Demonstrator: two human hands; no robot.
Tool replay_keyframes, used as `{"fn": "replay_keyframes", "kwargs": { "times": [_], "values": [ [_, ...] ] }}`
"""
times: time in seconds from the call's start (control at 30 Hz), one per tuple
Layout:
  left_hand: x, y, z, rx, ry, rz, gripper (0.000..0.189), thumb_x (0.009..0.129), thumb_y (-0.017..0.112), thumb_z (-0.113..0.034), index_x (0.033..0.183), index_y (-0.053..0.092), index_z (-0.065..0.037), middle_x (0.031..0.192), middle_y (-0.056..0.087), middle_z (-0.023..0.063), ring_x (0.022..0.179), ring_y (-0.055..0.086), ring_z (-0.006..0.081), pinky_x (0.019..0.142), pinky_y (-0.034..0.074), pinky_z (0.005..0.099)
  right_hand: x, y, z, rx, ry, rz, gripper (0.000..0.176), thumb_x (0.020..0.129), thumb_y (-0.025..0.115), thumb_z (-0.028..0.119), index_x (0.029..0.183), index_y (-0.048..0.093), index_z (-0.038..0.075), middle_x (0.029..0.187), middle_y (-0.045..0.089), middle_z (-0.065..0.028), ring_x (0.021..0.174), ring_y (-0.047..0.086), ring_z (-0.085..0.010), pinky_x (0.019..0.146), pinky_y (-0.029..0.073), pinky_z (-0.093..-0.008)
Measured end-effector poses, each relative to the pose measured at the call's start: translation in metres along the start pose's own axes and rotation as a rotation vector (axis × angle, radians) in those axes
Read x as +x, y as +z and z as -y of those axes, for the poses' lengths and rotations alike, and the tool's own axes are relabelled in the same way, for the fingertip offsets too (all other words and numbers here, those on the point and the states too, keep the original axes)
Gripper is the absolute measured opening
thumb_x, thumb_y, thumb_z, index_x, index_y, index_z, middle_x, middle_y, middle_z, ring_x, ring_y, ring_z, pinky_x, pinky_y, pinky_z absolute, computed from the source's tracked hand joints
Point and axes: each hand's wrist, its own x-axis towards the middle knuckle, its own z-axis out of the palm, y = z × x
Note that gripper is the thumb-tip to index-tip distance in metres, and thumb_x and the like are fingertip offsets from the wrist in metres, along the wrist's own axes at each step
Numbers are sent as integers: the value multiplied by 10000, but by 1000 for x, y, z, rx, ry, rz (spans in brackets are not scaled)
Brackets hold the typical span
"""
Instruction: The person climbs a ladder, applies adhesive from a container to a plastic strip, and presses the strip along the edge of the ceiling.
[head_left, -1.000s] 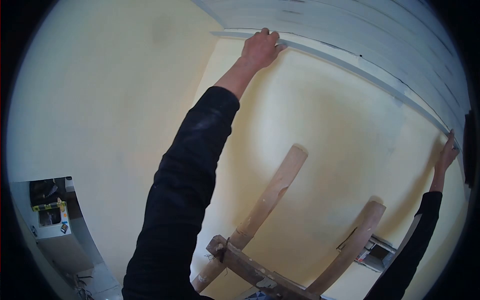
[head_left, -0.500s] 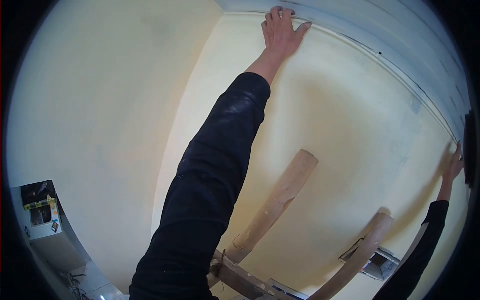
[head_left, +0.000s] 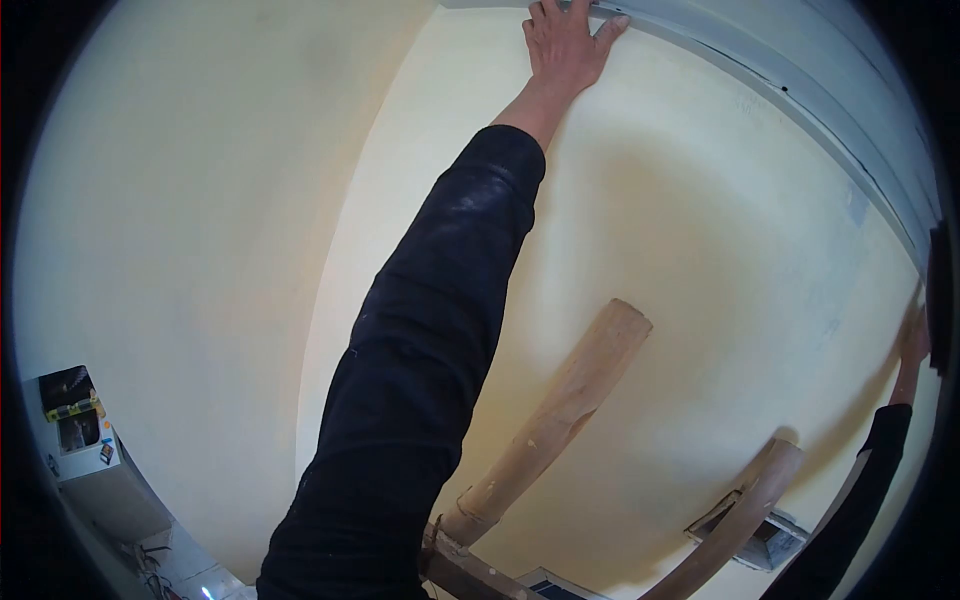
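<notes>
Left hand [head_left: 567, 48] up high, fingers spread wide, thumb and fingertips against the long, thin grey strip [head_left: 810, 125], which runs along the top of the pale yellow wall [head_left: 700, 230], just below the grey-white ceiling [head_left: 800, 50]. Right hand [head_left: 916, 338] at the strip's far right; dim, grip cannot be told. Below, between the arms: two round brown wooden poles [head_left: 555, 415], the right one crossing in front of a rectangular wall opening [head_left: 768, 540].
</notes>
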Motion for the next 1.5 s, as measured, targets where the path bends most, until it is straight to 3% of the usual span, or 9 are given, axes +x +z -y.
{"fn": "replay_keyframes", "kwargs": {
  "times": [0.03,0.2,0.57,0.67,0.87,1.07,1.13,1.33,1.5],
  "values": [
    [-1,2,2,2,2,2,679,996,576,-568,1396,543,-20,1450,453,255,1323,459,410,1083,392,551,-3,-1,5,-40,6,21,773,968,722,391,1466,381,-94,1285,590,-394,1155,626,-488,983,514,-571],
    [-1,9,8,-36,-8,-161,806,956,650,-557,1490,424,4,1543,355,311,1407,396,466,1152,360,560,-13,-1,19,-130,61,49,767,976,703,432,1462,406,-82,1305,578,-391,1194,603,-496,998,501,-582],
    [-2,1,10,-143,-171,-55,992,894,746,-536,1540,308,76,1573,274,395,1379,428,540,1151,396,534,-9,0,-5,-191,-103,48,777,980,682,480,1507,404,-18,1394,536,-349,1227,582,-493,1015,498,-578],
    [-1,7,15,-172,-171,-74,1018,885,751,-547,1545,297,81,1579,268,400,1372,435,544,1150,397,533,-23,-4,13,-268,-131,77,807,957,731,438,1528,373,-6,1410,523,-339,1245,574,-476,1025,507,-569],
    [-1,15,22,-190,-165,-102,1034,877,758,-550,1549,294,84,1595,248,397,1397,415,538,1155,392,534,-22,-1,5,-115,-161,127,896,872,853,288,1528,333,-33,1405,526,-320,1255,574,-430,1034,532,-528],
    [1,10,26,-232,-166,-88,1046,862,783,-523,1546,296,99,1615,243,369,1436,386,504,1176,381,510,1,6,-31,-4,-305,41,868,807,909,371,1365,446,-106,1262,567,-337,1135,608,-399,904,555,-521],
    [0,9,25,-242,-168,-70,1048,858,790,-514,1547,296,101,1621,245,358,1448,379,489,1182,378,501,5,5,-37,-125,-347,-40,824,769,929,431,1240,522,-108,1131,599,-323,1021,630,-386,818,556,-520],
    [-1,10,27,-225,-131,-42,1052,858,787,-516,1550,294,105,1639,228,339,1493,333,447,1207,355,476,21,8,-64,-233,-452,-279,779,761,926,465,1160,559,-94,963,628,-290,878,650,-378,751,567,-514],
    [-2,11,30,-223,-152,-15,1021,890,746,-521,1555,286,102,1642,228,330,1503,307,448,1230,317,475,27,6,-74,-97,-398,-175,774,771,898,506,1175,575,-70,1119,594,-318,991,633,-399,816,556,-536]
  ]
}}
